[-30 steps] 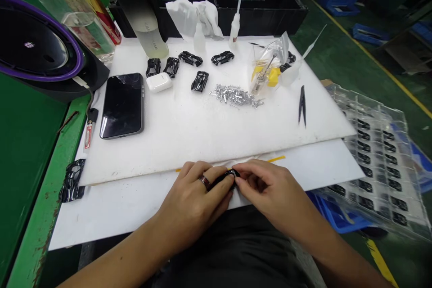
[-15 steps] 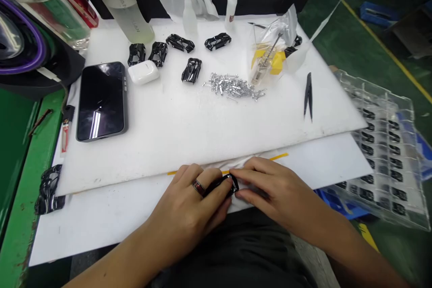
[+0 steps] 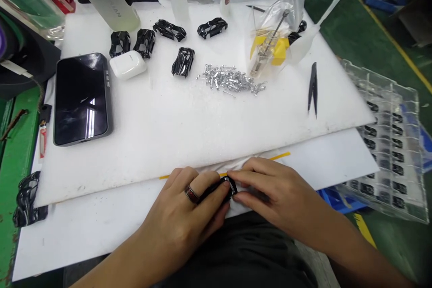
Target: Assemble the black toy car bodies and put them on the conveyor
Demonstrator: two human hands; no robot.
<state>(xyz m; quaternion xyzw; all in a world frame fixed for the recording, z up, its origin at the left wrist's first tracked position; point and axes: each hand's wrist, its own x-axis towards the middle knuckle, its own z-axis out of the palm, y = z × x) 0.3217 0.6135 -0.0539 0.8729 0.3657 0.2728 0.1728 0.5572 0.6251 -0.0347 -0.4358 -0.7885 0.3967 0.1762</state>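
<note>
At the front edge of the work board, my left hand [image 3: 189, 204] is closed around a small glossy black toy car body [image 3: 231, 184], mostly hidden beneath the fingers. Opposite it, my right hand [image 3: 270, 186] pinches the car body's right end between thumb and fingertips. Farther back on the white foam board [image 3: 162, 121] lies a pile of small silvery parts [image 3: 229, 79]. Several more black car bodies stand behind it, among them one near the middle [image 3: 183, 61] and one farther back [image 3: 212, 28]. Black tweezers [image 3: 312, 90] rest on the right.
A dark-screened device [image 3: 83, 99] and a white earbud case [image 3: 128, 65] lie on the left. A yellow holder [image 3: 279, 51] with a clear bottle stands at back right, near dropper bottles. A clear compartment tray [image 3: 384, 144] of black pieces sits beyond the right edge.
The view has shifted slightly, so the items on the board appear farther left and higher. Both hands keep nearly the same hold on the car body.
</note>
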